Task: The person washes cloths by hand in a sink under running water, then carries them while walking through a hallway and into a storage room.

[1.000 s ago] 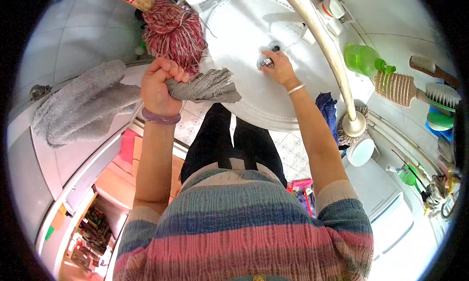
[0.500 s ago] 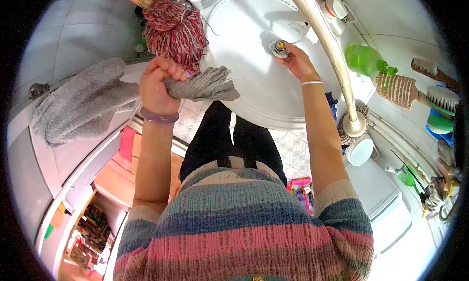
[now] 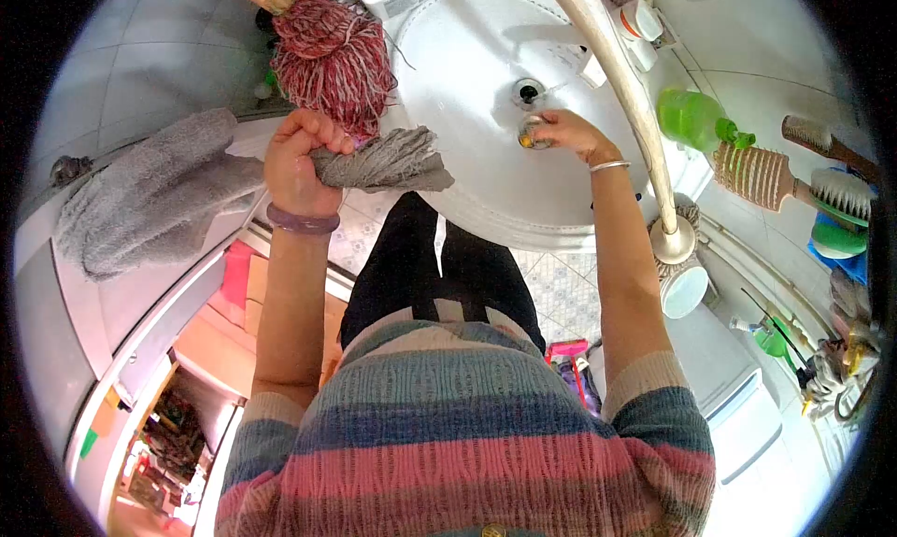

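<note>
Pinching a metal drain stopper (image 3: pixel 533 134), right hand's (image 3: pixel 572 134) fingertips close together; stopper inside washbasin (image 3: pixel 467 154), near uncovered drain (image 3: pixel 528 92). Left hand (image 3: pixel 304 163): fingers curled tight round bunched grey cloth (image 3: pixel 385 161). Judged step: handling stopper clear of drain. Next move calls for a secure pinch; metal possibly slippery.

The left hand (image 3: pixel 304 163) is curled into a tight fist, knuckles up, its forearm rising nearly straight from the bent elbow. The right arm (image 3: pixel 635 266) reaches farther forward, wrist angled inward, the right hand's (image 3: pixel 572 134) fingers pinched together and pointing left.
</note>
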A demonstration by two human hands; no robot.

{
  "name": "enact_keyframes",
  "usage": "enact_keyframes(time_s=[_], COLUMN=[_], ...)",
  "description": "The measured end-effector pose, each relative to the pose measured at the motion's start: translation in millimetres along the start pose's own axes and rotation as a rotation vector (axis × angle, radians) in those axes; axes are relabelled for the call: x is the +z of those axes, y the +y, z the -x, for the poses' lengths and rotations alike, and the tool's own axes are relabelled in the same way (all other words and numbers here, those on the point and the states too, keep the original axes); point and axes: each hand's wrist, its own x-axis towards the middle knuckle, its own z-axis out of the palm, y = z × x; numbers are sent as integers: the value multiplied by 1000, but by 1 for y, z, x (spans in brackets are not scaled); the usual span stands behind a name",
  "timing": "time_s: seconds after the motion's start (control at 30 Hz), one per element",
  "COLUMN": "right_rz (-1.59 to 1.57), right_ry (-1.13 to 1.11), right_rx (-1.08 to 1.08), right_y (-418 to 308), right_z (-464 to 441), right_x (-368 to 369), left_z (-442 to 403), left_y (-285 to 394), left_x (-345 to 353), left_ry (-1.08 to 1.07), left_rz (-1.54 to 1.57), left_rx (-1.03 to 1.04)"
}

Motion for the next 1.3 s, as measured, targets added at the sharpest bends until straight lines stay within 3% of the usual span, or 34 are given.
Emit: enact_keyframes(time_s=[0.07,0.17,0.27,0.3,0.43,0.53,0.57,0.67,0.77,0.87,1.0,1.03,1.13,1.3], right_rz=[149,307,-638,-1019,-1650,-1800,-1912,-1765,-1159,-369,-139,129,562,490], right_ry=[-16,25,317,377,73,-220,-55,-106,-25,315,661,769,812,831], right_rx=[18,-149,-159,-137,-317,-768,-697,-834,-316,-78,-244,-310,-329,-183], right_y=[18,36,16,-20,-50,-63,-61,-12,21,4,40,25,21,18], right_z=[-8,-23,-28,-11,-29,-29,-17,11,35,40,-17,-8,-14,-30], right_x=[-2,-4,-2,7,17,11,6,-10,-9,26,31,39,54,47], left_z=[0,1,1,1,2,3,2,0,-3,-8,-10,-11,-14,-13], left_y=[0,-1,-1,0,1,1,2,1,-3,-6,-6,-6,-12,-16], left_x=[-2,-2,-1,-2,3,3,3,6,4,5,16,17,19,22], left_ry=[8,27,18,12,45,58,55,39,26,-3,-9,-17,-59,-52], left_rz=[5,-3,-5,-6,-9,-27,-31,-14,32,60,65,68,91,63], left_rx=[3,3,3,4,-3,-8,-5,-3,-19,-52,-60,-65,-79,-92])
